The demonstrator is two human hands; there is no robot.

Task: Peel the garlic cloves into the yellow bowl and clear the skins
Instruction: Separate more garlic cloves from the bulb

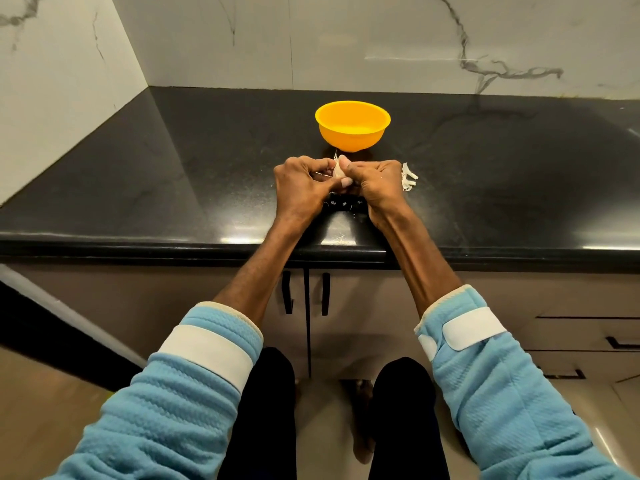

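Just in front of the yellow bowl [352, 124], left hand [300, 188] and right hand [374, 183] curl their fingers [344, 165] around one garlic clove [337, 171]; loose skins [408, 176] lie nearby on the tabletop [173, 168].

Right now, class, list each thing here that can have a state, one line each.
Yellow bowl: upright, no cloves visible inside.
Garlic clove: between both hands, skin attached.
Left hand: pinches the clove.
Right hand: pinches the clove.
Loose skins: lying on the counter.
Cabinet doors: shut.
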